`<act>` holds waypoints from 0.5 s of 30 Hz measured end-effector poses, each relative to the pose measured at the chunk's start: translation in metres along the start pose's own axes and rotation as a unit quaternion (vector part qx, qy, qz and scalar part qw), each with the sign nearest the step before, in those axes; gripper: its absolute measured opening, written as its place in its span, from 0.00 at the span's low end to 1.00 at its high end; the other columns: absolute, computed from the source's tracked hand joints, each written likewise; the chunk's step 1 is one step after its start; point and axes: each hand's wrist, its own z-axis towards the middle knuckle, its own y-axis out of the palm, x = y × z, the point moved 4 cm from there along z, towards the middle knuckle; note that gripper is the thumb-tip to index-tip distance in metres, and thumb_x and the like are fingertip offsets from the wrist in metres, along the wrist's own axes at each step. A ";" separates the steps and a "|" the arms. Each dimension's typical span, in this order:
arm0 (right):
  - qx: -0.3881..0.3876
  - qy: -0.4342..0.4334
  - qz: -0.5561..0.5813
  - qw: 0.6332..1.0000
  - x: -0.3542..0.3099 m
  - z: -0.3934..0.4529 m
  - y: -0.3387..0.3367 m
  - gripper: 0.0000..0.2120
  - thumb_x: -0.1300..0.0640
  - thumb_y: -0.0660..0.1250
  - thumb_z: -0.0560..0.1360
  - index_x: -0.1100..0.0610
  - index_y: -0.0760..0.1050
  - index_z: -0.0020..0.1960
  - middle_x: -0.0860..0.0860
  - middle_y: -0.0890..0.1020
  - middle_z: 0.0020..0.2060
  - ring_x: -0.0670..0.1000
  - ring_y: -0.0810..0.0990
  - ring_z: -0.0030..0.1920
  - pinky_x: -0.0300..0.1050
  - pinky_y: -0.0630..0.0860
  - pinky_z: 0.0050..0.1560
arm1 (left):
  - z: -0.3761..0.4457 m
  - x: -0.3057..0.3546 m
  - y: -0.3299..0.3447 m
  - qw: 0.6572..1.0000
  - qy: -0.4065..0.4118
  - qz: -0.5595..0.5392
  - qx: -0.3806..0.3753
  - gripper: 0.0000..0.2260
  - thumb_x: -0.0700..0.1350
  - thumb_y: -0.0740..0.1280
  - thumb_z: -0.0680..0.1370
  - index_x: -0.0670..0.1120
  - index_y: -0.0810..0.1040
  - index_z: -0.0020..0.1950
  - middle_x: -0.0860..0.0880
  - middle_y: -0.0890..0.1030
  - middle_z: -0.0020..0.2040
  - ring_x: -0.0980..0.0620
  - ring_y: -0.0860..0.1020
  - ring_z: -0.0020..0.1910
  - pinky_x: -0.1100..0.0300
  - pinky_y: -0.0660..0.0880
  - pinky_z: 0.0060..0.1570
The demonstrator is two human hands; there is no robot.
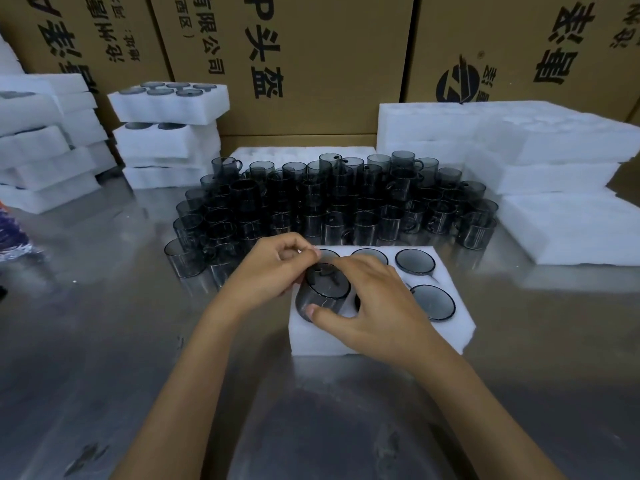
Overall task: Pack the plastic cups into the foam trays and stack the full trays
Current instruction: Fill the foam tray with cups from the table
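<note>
smoky plastic cup (323, 289) sat tilted at the front-left pocket of the foam tray (381, 341), base toward the camera, not yet seated; the tilt likely let its handle find the slot. right hand (377, 313) grasped it, thumb on the near wall and fingers arched over the top, probably to steer and press it down. left hand (273, 271) was curled against the cup's far-left side, fingertips pinched at its upper edge, seemingly steadying it; exact contact was hard to make out.

tray lay on the steel table (104, 341) directly before the person, close for two-handed work. the back-right pocket (415, 261) and front-right pocket (433, 302) already held cups, rims flush with the foam; two more back pockets looked filled but were partly hidden by the hands.

loose cups (329, 206) stood massed just behind the tray, within easy reach. filled trays (169, 129) were stacked back left, empty foam trays (519, 150) piled at right. cardboard cartons (311, 64) walled the back.
</note>
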 end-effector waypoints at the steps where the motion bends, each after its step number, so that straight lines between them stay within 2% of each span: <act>1: 0.000 0.000 0.002 1.000 -0.001 0.000 -0.001 0.28 0.29 0.60 0.68 0.39 0.71 0.65 0.36 0.75 0.53 0.39 0.68 0.61 0.40 0.66 0.61 | 0.000 0.000 0.000 1.000 0.000 0.002 0.001 0.06 0.46 0.69 0.79 0.46 0.82 0.44 0.51 0.76 0.26 0.56 0.68 0.22 0.67 0.63 0.22; 4: 0.000 0.005 0.000 1.000 -0.003 -0.001 -0.002 0.28 0.31 0.60 0.67 0.39 0.71 0.65 0.36 0.75 0.56 0.39 0.67 0.62 0.38 0.65 0.62 | 0.001 0.000 -0.001 1.000 0.004 0.005 0.005 0.05 0.44 0.70 0.79 0.45 0.82 0.45 0.52 0.77 0.26 0.57 0.69 0.22 0.69 0.65 0.23; 8: 0.011 -0.021 -0.017 1.000 -0.008 -0.005 -0.003 0.32 0.36 0.63 0.68 0.43 0.69 0.70 0.37 0.75 0.63 0.37 0.65 0.64 0.28 0.56 0.63 | 0.000 0.000 -0.002 1.000 0.000 0.018 -0.001 0.04 0.41 0.69 0.79 0.43 0.81 0.44 0.54 0.76 0.24 0.60 0.70 0.22 0.71 0.64 0.23; 11: 0.011 -0.033 -0.026 0.999 -0.011 -0.007 -0.003 0.36 0.37 0.62 0.68 0.47 0.68 0.75 0.43 0.75 0.68 0.37 0.60 0.66 0.30 0.55 0.64 | 0.000 -0.002 -0.004 0.999 -0.014 0.035 -0.019 0.06 0.44 0.68 0.80 0.44 0.80 0.45 0.55 0.74 0.24 0.58 0.66 0.22 0.67 0.62 0.22; 15: -0.018 -0.048 -0.071 0.996 -0.008 -0.007 0.001 0.36 0.30 0.56 0.73 0.46 0.65 0.77 0.40 0.70 0.73 0.38 0.55 0.75 0.32 0.47 0.69 | 0.000 -0.008 -0.006 0.996 -0.033 0.062 -0.052 0.02 0.43 0.69 0.79 0.45 0.78 0.49 0.54 0.69 0.26 0.59 0.63 0.21 0.66 0.60 0.22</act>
